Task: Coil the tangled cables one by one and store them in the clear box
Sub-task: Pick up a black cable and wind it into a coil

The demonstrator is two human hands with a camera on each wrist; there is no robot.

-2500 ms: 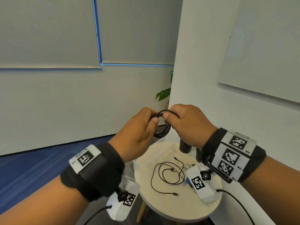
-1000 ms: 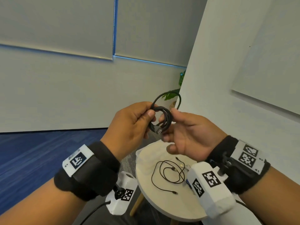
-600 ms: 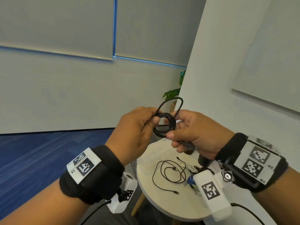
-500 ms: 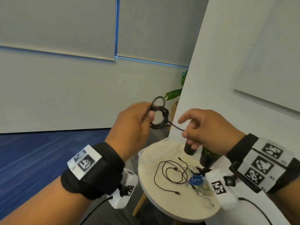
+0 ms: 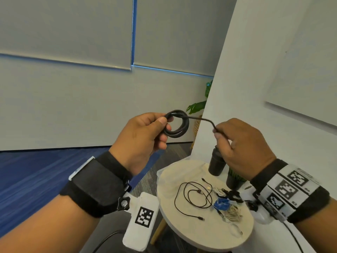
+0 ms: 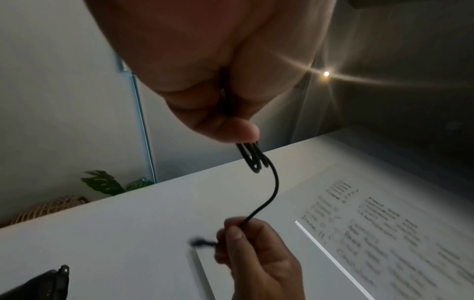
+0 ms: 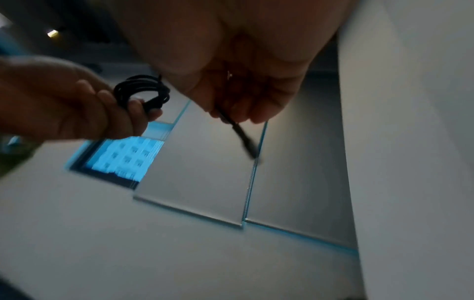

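the coiled cable (image 5: 176, 126) is showing black. the round tabletop (image 5: 191, 225) is showing pale cream, with a thin black cable (image 5: 193, 198), a blue bundle (image 5: 221, 204) and a whitish cable (image 5: 232, 212) lying on it. the carpet (image 5: 27, 176) is showing blue.

both forearms bare. left wrist band (image 5: 94, 185): wide black fabric strap, white tag along its upper edge, black star-shaped knob (image 5: 124, 203) at the lower side. white camera block (image 5: 141, 222) hangs below it with a black-and-white square marker; dark cable trails off. right wrist band (image 5: 290, 190): black, carrying a white panel with three square markers.
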